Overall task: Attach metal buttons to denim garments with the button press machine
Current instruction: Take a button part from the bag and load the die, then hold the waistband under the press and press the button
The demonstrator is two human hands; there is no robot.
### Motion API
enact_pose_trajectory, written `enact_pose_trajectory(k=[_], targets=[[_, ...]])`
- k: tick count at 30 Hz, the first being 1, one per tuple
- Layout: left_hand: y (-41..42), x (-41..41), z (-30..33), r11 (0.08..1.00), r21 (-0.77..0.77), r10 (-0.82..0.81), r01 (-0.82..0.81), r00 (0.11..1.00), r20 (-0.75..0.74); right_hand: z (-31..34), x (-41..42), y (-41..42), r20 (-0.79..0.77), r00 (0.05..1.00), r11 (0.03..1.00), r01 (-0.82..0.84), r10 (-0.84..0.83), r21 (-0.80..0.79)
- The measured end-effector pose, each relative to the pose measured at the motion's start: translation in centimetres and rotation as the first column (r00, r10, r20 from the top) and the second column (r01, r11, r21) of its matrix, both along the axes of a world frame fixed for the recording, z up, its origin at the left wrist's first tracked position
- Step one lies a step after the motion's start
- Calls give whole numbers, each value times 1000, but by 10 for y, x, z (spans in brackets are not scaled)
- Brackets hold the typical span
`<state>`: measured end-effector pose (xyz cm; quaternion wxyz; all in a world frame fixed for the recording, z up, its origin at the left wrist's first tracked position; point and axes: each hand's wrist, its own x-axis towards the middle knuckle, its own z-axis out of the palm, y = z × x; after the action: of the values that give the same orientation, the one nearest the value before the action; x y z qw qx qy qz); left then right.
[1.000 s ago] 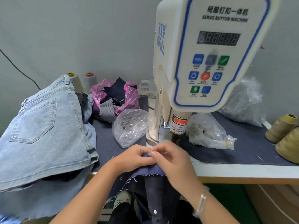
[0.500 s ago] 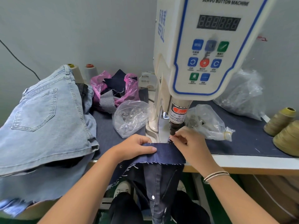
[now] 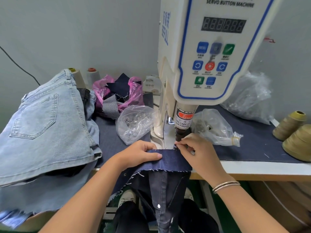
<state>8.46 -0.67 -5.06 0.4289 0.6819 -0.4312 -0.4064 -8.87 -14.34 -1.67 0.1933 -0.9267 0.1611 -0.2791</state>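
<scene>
Since a second ago the hands have parted: left hand (image 3: 138,154) now flattens the dark denim (image 3: 170,159), right hand (image 3: 196,151) has moved under the press head (image 3: 182,121).

Button press machine (image 3: 208,52): its top runs off the upper edge, so you see only part of the head.
Press point: your right hand (image 3: 200,153) covers it; whether a button sits there can't be told.
Clear bag (image 3: 134,123): contents too small to identify.
Dark denim garment (image 3: 168,159): lower part leaves the frame.
</scene>
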Motion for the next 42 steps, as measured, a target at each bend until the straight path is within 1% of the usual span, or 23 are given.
enact_pose_trajectory(k=[2, 5, 7, 9, 11, 13, 15, 17, 18, 20, 21, 22, 24, 26, 27, 28, 30, 31, 34, 36, 38, 40, 42], targets=[[0, 0, 1, 1000, 2, -2, 2, 1000, -2, -1, -3, -1, 43, 999, 998, -5, 3, 57], [1, -1, 4, 1000, 0, -27, 27, 1000, -11, -3, -13, 4, 185, 982, 987, 1, -31, 162], [5, -4, 7, 998, -7, -60, 60, 997, -38, -6, -23, 11, 190, 982, 980, -37, -1, 198], [9, -9, 14, 990, -3, -141, 141, 990, -22, -9, -33, 17, 101, 988, 968, -135, 116, 211], [12, -18, 25, 967, 16, -256, 256, 966, 36, -9, -42, 15, -43, 963, 918, -241, 268, 315], [15, -26, 41, 937, 38, -350, 348, 936, 43, -6, -46, 8, -217, 908, 890, -262, 359, 373], [17, -29, 55, 929, 40, -369, 368, 927, 60, 0, -43, 1, -335, 849, 879, -268, 410, 395], [18, -27, 66, 934, 42, -356, 354, 929, 98, 6, -40, -4, -294, 831, 831, -307, 471, 464], [20, -25, 70, 937, 45, -350, 347, 930, 108, 7, -40, -7, -270, 837, 826, -319, 475, 465], [22, -22, 71, 939, 42, -345, 343, 934, 90, 5, -40, -11, -250, 871, 862, -301, 422, 408], [22, -21, 70, 939, 40, -345, 343, 936, 74, 4, -41, -11, -203, 883, 854, -314, 423, 414], [23, -21, 69, 939, 42, -344, 342, 937, 58, 4, -41, -10, -126, 881, 812, -354, 456, 464], [22, -21, 66, 942, 34, -334, 333, 941, 47, 5, -42, -7, 57, 857, 641, -426, 513, 639], [20, -20, 64, 951, 35, -310, 309, 950, 42, 4, -42, -9, 182, 855, 465, -429, 486, 774], [18, -18, 62, 956, 43, -291, 289, 955, 51, 3, -42, -13, 203, 871, 433, -410, 448, 803], [17, -16, 61, 961, 56, -273, 270, 960, 56, 2, -40, -17, 193, 891, 440, -379, 410, 814], [14, -9, 59, 965, 84, -255, 250, 966, 48, -7, -36, -29, 123, 936, 506, -285, 330, 814], [13, -6, 57, 963, 98, -256, 251, 966, 41, -11, -34, -35, 101, 950, 510, -246, 295, 824], [10, 0, 52, 961, 134, -244, 240, 970, 11, -20, -29, -40, 144, 956, 387, -238, 256, 891], [6, 3, 48, 966, 142, -220, 217, 976, 4, -24, -23, -38, 191, 964, 294, -240, 186, 925], [4, 5, 45, 978, 126, -170, 169, 985, -1, -25, -15, -32, 219, 968, 237, -244, 126, 940], [2, 6, 38, 990, 73, -114, 117, 993, -36, -25, -7, -27, 228, 971, 229, -238, 72, 944], [-1, 5, 30, 998, 14, -54, 55, 995, -81, -27, -1, -25, 217, 976, 263, -213, 13, 941]])
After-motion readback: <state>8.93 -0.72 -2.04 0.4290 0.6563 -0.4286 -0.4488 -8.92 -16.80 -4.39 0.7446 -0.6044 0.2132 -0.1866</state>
